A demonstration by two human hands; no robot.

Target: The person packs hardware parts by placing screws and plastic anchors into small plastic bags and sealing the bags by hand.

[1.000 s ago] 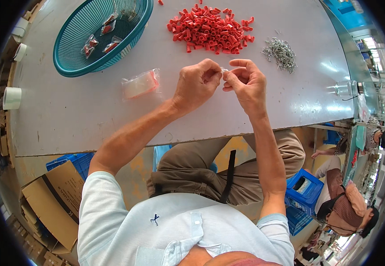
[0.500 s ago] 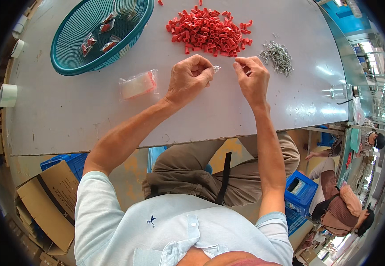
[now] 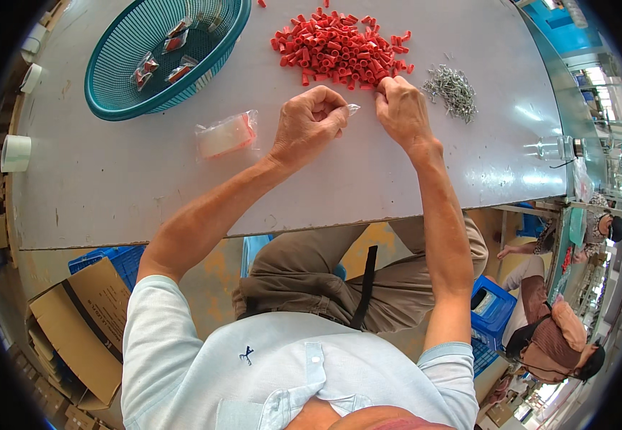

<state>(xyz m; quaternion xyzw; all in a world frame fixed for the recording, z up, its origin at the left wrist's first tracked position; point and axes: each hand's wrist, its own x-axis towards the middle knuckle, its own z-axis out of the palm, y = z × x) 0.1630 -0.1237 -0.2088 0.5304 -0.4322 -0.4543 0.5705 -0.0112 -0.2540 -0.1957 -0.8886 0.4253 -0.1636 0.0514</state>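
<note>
My left hand [image 3: 309, 123] is pinched closed over the middle of the table, holding a small clear plastic bag [image 3: 354, 110] whose corner sticks out past the fingertips. At the near edge of a heap of red plastic caps [image 3: 332, 46], my right hand [image 3: 405, 113] has its fingers drawn together and pointing down. Its fingertips touch the caps there, and what they grip is hidden. To the right of the heap lies a small pile of silver screws [image 3: 454, 93]. A clear packet of small bags with red edging [image 3: 227, 136] rests left of my left hand.
A green plastic basket [image 3: 114, 115] with several filled small bags stands at the back left. Tape rolls [image 3: 16, 153] sit by the table's left edge, and a glass bottle [image 3: 554, 148] lies at the right. Below are a cardboard box [image 3: 82, 322] and a blue crate [image 3: 491, 308]. Other people sit at right.
My right hand has moved forward, away from the left hand, to the near edge of the red caps. The left hand stays in place with the small bag.
</note>
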